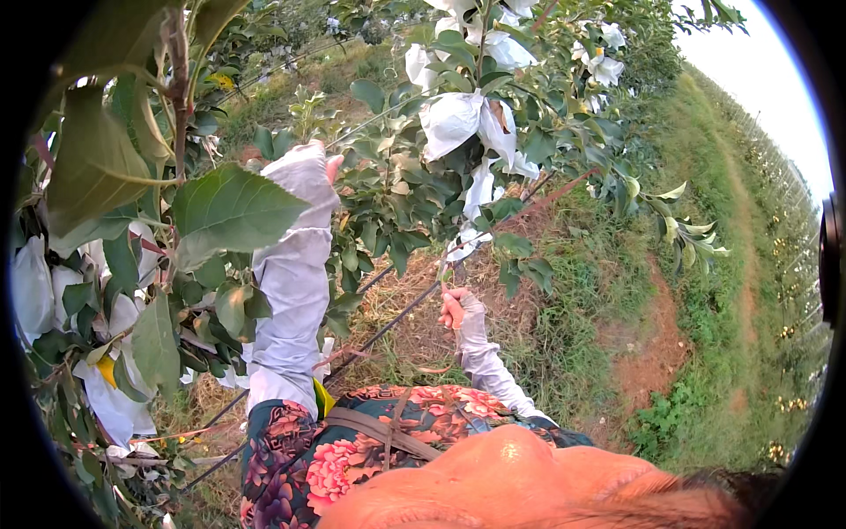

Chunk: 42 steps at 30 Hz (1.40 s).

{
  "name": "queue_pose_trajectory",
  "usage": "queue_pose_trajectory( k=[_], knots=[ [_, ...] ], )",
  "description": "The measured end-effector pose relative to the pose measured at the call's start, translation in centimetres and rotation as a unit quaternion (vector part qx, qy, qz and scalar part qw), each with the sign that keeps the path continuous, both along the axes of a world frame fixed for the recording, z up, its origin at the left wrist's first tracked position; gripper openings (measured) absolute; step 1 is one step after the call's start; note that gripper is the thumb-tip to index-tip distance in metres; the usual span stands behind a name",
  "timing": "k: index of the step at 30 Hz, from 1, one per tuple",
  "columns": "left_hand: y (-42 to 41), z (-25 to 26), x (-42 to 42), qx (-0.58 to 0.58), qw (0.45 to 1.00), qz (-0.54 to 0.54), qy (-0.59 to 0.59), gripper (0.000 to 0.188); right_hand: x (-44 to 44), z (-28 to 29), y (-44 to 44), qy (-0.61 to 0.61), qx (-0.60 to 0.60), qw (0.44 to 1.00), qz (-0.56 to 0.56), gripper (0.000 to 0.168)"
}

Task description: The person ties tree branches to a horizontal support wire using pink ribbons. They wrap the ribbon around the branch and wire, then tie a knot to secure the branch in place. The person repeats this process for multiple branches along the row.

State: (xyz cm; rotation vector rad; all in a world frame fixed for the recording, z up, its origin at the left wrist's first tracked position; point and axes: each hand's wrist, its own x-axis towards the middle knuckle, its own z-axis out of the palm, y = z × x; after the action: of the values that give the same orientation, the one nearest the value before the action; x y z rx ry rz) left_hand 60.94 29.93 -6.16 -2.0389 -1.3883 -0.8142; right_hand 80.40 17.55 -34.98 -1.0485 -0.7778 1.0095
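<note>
My left hand [330, 164] is raised among apple-tree leaves, mostly covered by its pale sleeve [294, 264]; only some fingertips show, and what they touch is hidden. Lower and to the right, my right hand [453, 308] has curled fingers, with one finger pointing up by a small green sprig [447, 272]; whether it grips the sprig is unclear. Just above hangs a crumpled white fruit bag [468, 243]. Larger white bags [452, 122] hang higher on the same branches, one beside it with a brown torn patch [499, 116].
A large leaf [238, 208] and more bagged fruit [33, 291] crowd the left. A dark wire or hose [403, 312] runs diagonally before me, with a reddish tie strip [555, 195] above it. Grass and a dirt path [651, 357] lie at right.
</note>
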Motion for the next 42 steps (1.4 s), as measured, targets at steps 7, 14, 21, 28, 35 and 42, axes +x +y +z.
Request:
queue_pose_trajectory(
  k=[7,14,21,28,35,42],
  knots=[
    [0.6,-0.3,-0.3,-0.020,1.000,0.021,-0.008,0.035,-1.0,-1.1,-1.4,0.013,-0.006,1.000,-0.028,0.011],
    [1.5,-1.0,-1.0,0.008,0.999,0.043,0.010,0.036,3.0,0.9,0.0,0.045,0.025,0.997,-0.058,0.012],
    [1.0,-0.6,-0.9,0.009,0.998,0.031,-0.048,0.034,10.6,13.0,3.9,0.024,0.139,0.985,-0.100,0.014],
    [1.8,-0.4,-0.6,0.036,0.999,-0.017,-0.020,0.036,12.3,29.8,6.7,-0.045,0.345,0.932,-0.102,0.016],
    [1.2,0.3,-1.2,-0.010,1.000,0.005,-0.016,0.039,7.7,41.0,10.5,-0.249,0.465,0.839,-0.132,0.011],
    [2.2,2.6,0.3,-0.070,0.996,0.051,-0.022,0.041,11.4,43.5,15.0,-0.157,0.443,0.873,-0.133,0.022]
  ],
)
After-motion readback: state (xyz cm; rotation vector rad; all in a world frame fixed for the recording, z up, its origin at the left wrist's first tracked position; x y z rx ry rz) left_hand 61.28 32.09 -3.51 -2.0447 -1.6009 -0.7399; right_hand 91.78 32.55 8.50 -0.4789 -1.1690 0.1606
